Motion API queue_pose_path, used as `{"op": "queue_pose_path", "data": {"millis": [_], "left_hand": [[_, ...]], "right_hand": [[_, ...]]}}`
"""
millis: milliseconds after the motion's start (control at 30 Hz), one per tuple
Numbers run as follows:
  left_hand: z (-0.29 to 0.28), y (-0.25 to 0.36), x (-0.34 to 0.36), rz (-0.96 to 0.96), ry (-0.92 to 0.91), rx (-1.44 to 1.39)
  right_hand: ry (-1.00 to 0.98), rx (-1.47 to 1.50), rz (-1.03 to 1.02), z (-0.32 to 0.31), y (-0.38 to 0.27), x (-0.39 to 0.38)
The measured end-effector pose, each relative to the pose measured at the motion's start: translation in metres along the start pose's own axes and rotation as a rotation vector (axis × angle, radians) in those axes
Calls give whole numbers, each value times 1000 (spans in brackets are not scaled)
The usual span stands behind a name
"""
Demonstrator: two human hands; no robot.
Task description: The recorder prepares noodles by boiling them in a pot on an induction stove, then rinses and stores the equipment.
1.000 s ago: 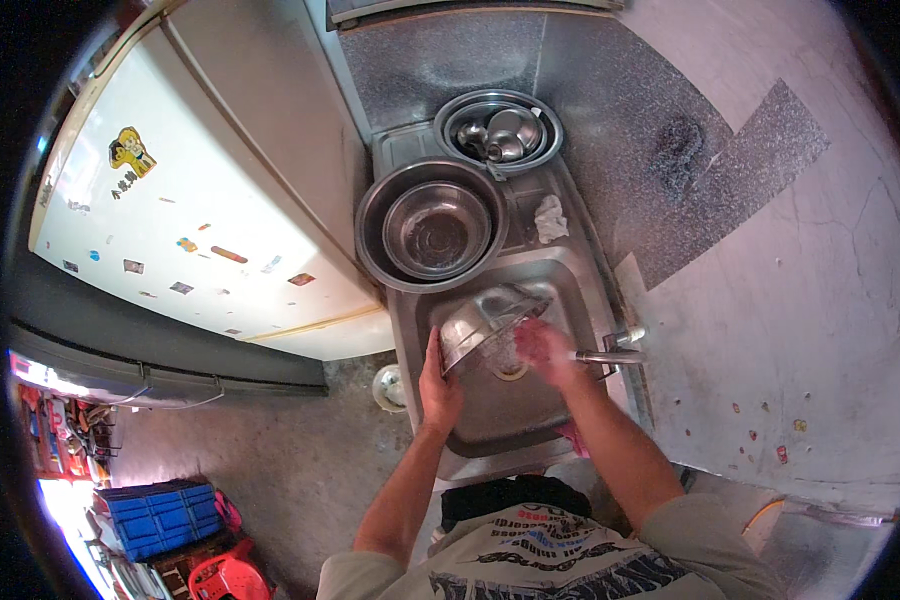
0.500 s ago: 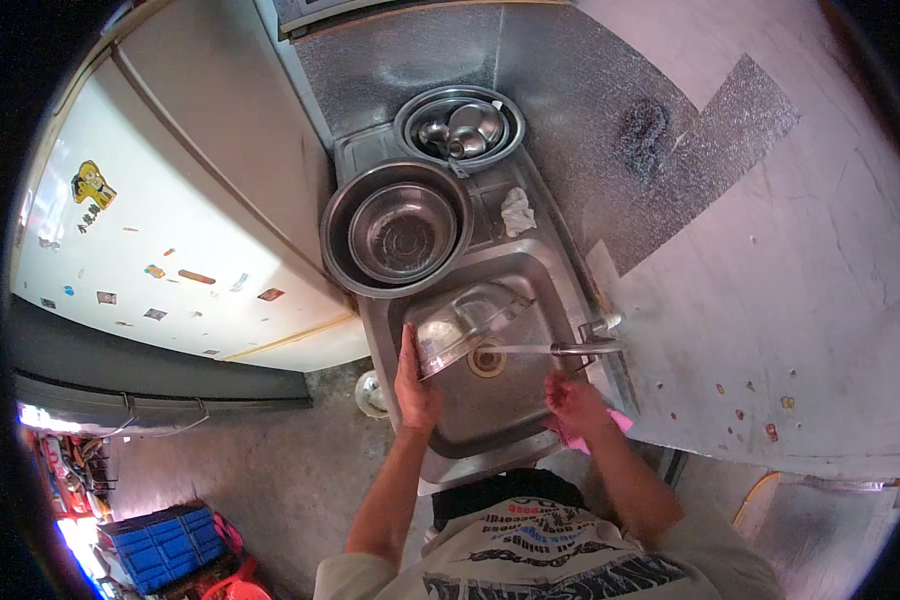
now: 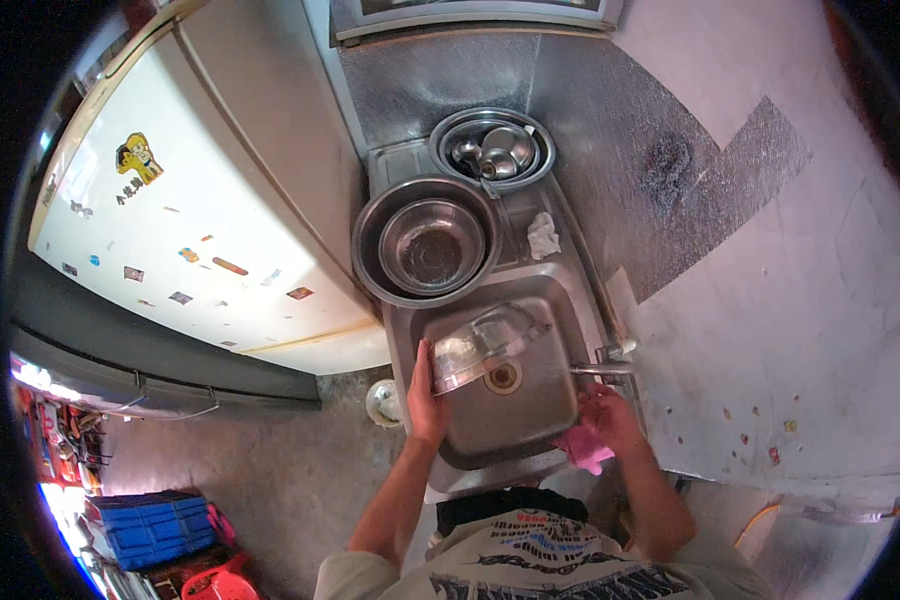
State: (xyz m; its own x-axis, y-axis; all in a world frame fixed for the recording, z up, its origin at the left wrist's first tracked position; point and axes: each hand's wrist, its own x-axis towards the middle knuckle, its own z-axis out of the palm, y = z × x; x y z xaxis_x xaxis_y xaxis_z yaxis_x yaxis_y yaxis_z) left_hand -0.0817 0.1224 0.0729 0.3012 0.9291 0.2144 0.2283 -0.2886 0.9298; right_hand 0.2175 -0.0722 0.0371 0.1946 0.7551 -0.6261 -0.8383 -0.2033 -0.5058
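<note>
In the sink (image 3: 515, 440), a shiny metal basin (image 3: 485, 350) is tilted on its side. My left hand (image 3: 427, 400) is closed on its near left rim. By the right edge of the sink, my right hand (image 3: 610, 418) is just below the faucet (image 3: 602, 369), its fingertips near the faucet's lower side. A pink cloth (image 3: 585, 450) hangs from that hand, though the grip on it is partly hidden. No stream of water shows from the spout. The drain (image 3: 502, 377) lies beside the basin.
Beyond the sink, a large metal basin (image 3: 365, 240) holds a smaller one (image 3: 435, 250). Farther back, an oval basin (image 3: 445, 125) contains several metal bowls. A crumpled white cloth (image 3: 543, 237) lies on the counter. A fridge (image 3: 220, 230) stands left, a wall (image 3: 750, 340) right.
Water that ran from the faucet has stopped. My right hand has moved up and closer to the faucet, with the pink cloth. The left hand still holds the tilted basin. The whole view has shifted.
</note>
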Motion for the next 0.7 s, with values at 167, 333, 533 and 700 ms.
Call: {"op": "queue_pose_path", "data": {"millis": [167, 333, 533, 700], "left_hand": [[-5, 7, 1, 49, 51, -46], [-15, 12, 0, 11, 55, -44], [-16, -17, -8, -11, 71, -126], [-18, -49, -30, -249, 94, -203]], "right_hand": [[205, -623, -86, 33, 32, 12], [180, -704, -50, 64, 45, 17], [21, -852, -1, 67, 57, 26], [35, -902, 25, 79, 67, 18]]}}
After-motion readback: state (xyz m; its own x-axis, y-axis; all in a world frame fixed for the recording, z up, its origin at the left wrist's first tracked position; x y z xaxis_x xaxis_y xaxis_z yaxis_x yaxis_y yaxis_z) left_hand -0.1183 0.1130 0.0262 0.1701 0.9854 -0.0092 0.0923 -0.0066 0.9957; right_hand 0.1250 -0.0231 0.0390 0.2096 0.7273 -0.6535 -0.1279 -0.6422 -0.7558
